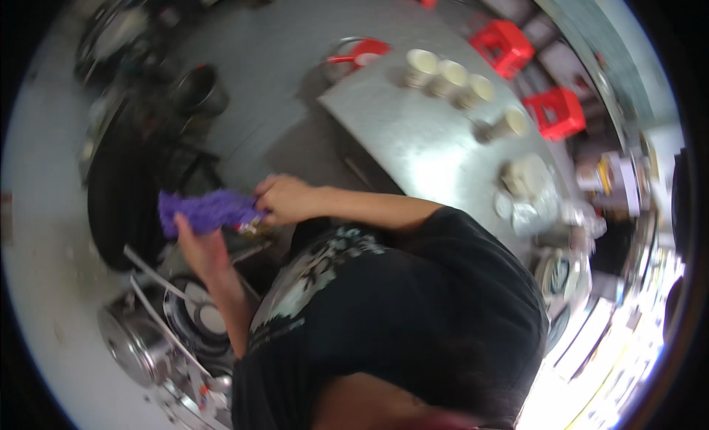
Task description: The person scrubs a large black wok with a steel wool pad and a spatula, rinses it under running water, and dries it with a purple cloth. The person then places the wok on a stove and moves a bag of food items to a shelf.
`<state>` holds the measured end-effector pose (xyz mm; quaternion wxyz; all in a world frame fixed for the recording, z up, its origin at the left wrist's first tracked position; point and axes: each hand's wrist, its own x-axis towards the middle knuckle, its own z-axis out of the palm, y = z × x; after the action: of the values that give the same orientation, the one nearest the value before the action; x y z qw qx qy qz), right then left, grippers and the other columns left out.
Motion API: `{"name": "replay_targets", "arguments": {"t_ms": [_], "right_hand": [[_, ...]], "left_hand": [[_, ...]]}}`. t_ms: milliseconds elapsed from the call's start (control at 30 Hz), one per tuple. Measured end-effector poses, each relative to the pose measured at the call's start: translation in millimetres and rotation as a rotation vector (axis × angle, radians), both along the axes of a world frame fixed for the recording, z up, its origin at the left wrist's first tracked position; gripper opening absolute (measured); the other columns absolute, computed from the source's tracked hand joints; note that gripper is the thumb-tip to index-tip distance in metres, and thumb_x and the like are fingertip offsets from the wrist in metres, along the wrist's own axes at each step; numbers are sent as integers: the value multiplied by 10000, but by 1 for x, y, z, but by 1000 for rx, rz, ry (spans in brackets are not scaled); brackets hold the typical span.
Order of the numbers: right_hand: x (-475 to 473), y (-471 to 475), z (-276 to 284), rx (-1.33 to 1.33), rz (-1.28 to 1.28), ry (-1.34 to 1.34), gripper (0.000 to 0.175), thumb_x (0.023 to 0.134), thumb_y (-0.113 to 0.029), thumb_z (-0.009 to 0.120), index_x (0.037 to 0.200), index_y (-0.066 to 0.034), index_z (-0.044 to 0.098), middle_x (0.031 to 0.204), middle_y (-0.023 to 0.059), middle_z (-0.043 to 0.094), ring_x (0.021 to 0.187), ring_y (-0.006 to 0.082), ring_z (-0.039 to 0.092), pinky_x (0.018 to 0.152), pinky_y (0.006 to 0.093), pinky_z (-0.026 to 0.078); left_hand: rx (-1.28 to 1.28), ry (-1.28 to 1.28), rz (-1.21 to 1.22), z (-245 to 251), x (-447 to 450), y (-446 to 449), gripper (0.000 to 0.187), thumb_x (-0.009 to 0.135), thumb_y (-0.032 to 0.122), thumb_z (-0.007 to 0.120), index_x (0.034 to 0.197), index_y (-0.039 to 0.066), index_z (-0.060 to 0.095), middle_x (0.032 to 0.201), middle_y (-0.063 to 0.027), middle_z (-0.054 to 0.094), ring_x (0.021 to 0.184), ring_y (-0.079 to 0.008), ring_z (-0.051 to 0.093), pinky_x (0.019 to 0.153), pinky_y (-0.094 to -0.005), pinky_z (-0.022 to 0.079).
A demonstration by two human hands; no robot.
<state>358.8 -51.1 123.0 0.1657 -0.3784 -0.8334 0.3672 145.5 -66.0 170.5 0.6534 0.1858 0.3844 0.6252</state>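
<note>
A fuzzy purple cloth (213, 209) is stretched out in front of me at the left of the head view. My left hand (206, 247) holds its far-left part from below, thumb over the front and fingers hidden behind it. My right hand (283, 200) pinches the cloth's right end. Just below the cloth, near my right hand, is a small red, white and yellow item (249, 226), too blurred to name. I wear a black T-shirt with a pale print.
A steel table (382, 108) bears several paper cups (422, 67) and clear plastic bags (532, 208). Red plastic stools (501, 49) stand beyond it. A dark bucket (200, 90) is on the floor. At lower left are a lidded steel pot (130, 347) and other cookware.
</note>
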Motion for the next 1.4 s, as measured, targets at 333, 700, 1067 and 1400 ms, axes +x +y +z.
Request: {"name": "replay_targets", "arguments": {"t_ms": [333,700,1067,1400], "right_hand": [[-9,162,97,-328,-83,474,138,834,-16,542,950,0,614,795,-22,602,725,32,524,653,200,441],[-80,288,78,-407,251,230,150,880,-155,553,909,-12,585,752,-16,588,707,56,513,631,236,436],[-201,423,19,-326,781,282,190,871,-162,561,950,7,599,786,49,614,725,102,540,677,282,456],[-344,517,59,475,576,303,234,877,-235,558,1057,-102,628,871,108,673,753,204,647,693,309,490]], "left_hand": [[-242,-300,155,-36,19,67,313,905,234,537,1100,-9,517,988,-185,616,889,-279,638,738,-386,540],[-448,-194,197,-61,-17,98,457,922,330,490,1195,-34,447,932,-219,638,798,-265,651,689,-330,536],[-552,496,960,-144,-52,63,293,913,206,527,1157,45,554,976,-68,630,815,-109,581,682,-244,478],[-1051,1182,1264,-188,-80,34,586,788,229,655,1267,-11,418,1309,-275,361,1201,-397,371,1016,-437,307]]}}
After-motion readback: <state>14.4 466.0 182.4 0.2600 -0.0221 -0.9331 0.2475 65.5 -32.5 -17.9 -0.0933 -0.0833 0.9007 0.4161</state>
